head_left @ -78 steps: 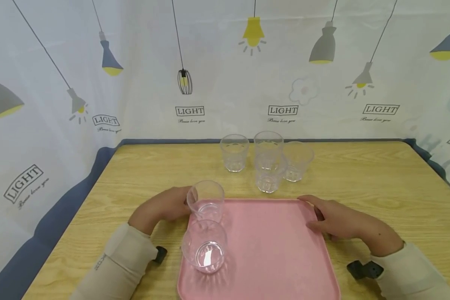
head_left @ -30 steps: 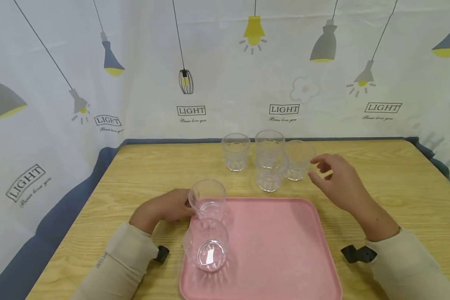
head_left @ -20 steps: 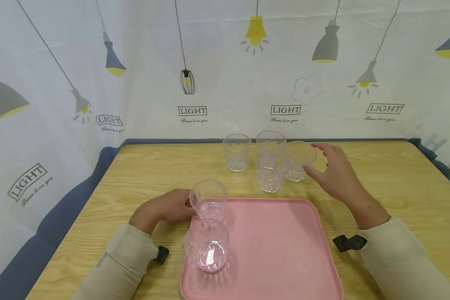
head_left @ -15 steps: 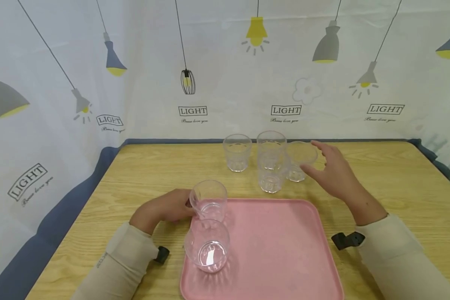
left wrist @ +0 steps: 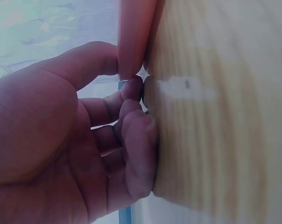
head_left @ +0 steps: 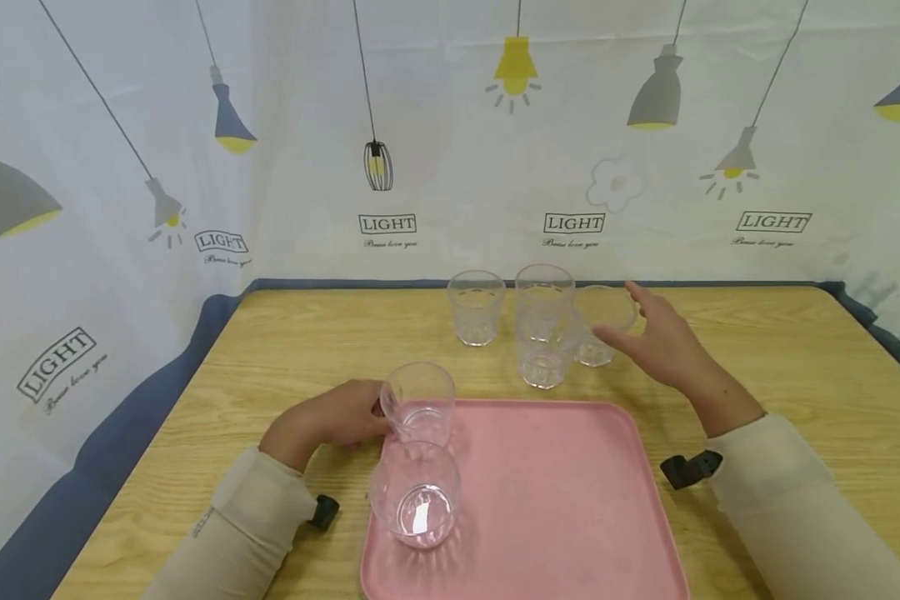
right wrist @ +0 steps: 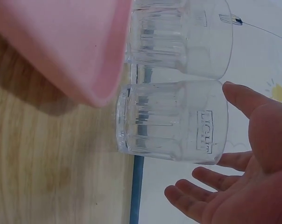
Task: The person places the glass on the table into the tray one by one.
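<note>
At the far left corner of a pink tray [head_left: 547, 500], my left hand [head_left: 337, 412] grips the rim; in the left wrist view the thumb lies on the tray edge [left wrist: 134, 37] and the fingers curl beneath. Two clear plastic cups stand upright along the tray's left side, a farther cup [head_left: 417, 396] and a nearer cup [head_left: 416, 508]. Beyond the tray, my right hand [head_left: 663, 350] is spread around the rightmost clear cup [head_left: 603, 310]. In the right wrist view thumb and fingers flank that cup's rim [right wrist: 225, 121]; whether they touch it I cannot tell.
Three more clear cups stand close together behind the tray: a left cup [head_left: 476, 308], a back cup [head_left: 544, 283] and a front cup [head_left: 542, 367]. They rest on a wooden table [head_left: 307, 333]. A printed cloth [head_left: 450, 125] hangs behind the table.
My right hand has let go of the tray's far right corner and moved forward and left to the rightmost cup, its fingers spreading. The left hand stays on the tray corner.
</note>
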A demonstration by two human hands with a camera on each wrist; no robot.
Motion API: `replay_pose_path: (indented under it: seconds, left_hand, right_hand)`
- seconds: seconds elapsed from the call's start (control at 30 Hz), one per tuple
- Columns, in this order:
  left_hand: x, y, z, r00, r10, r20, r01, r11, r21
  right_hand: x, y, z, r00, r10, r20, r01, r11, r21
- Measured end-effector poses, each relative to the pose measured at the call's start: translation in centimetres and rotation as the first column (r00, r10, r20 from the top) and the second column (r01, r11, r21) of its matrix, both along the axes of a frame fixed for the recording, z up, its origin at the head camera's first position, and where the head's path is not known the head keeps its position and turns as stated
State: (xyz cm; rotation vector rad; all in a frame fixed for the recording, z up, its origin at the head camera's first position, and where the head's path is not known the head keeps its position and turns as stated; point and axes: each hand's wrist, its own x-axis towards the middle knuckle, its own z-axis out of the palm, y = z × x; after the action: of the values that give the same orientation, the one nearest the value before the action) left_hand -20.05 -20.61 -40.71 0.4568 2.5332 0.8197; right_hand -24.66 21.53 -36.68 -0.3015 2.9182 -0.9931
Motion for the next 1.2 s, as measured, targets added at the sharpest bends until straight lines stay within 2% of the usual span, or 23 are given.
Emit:
replay_pose_path:
  seconds: [0.2, 0.37, 0.93, 1.2]
  left_hand:
    - [-0.06, 0.03, -0.06, 1.000, 0.002, 0.009, -0.002, 1.000, 0.008]
    - [-0.05, 0.05, -0.01, 1.000, 0.006, 0.015, -0.006, 1.000, 0.010]
    - [0.10, -0.14, 0.04, 1.000, 0.005, 0.017, -0.005, 1.000, 0.010]
    - [0.17, -0.07, 0.26, 1.000, -0.001, 0.017, 0.001, 1.000, 0.026]
  right_hand:
    - [-0.29, 0.08, -0.32, 0.996, 0.009, 0.086, -0.006, 0.999, -0.035]
    - [-0.50, 0.16, -0.73, 0.993, 0.019, 0.118, -0.014, 0.999, -0.045]
    - [-0.72, 0.06, -1.01, 0.993, 0.008, 0.121, -0.003, 0.999, -0.039]
    - [-0.18, 0.47, -0.90, 0.993, 0.005, 0.122, -0.002, 1.000, -0.027]
